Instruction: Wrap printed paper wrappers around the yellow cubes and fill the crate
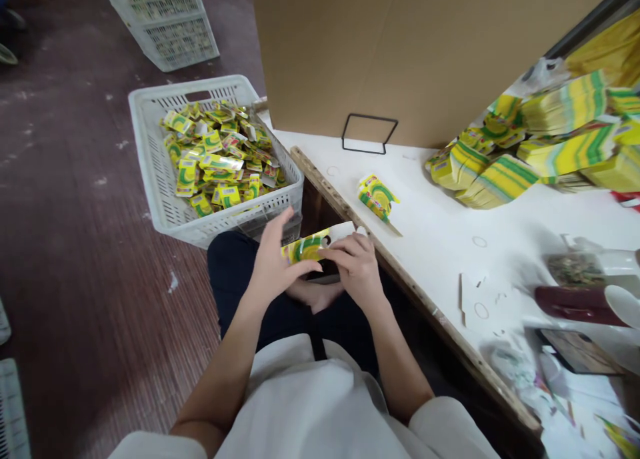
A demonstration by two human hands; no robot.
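Above my lap is a small yellow and green printed carton, its white flap pointing right. My right hand is closed on the carton's right part, fingers bent over it. At the other end, my left hand is spread, thumb and forefinger apart around the carton's left end; its remaining fingers are mostly hidden. On the white table to the right lies another yellow carton with its flaps out. A white plastic crate at front left holds many similar small cartons.
Stacks of flat yellow and green cartons lie at the table's right. A tall cardboard sheet stands behind, near a black wire frame. A dark red mug and tablet sit right. More stacked crates stand on the floor.
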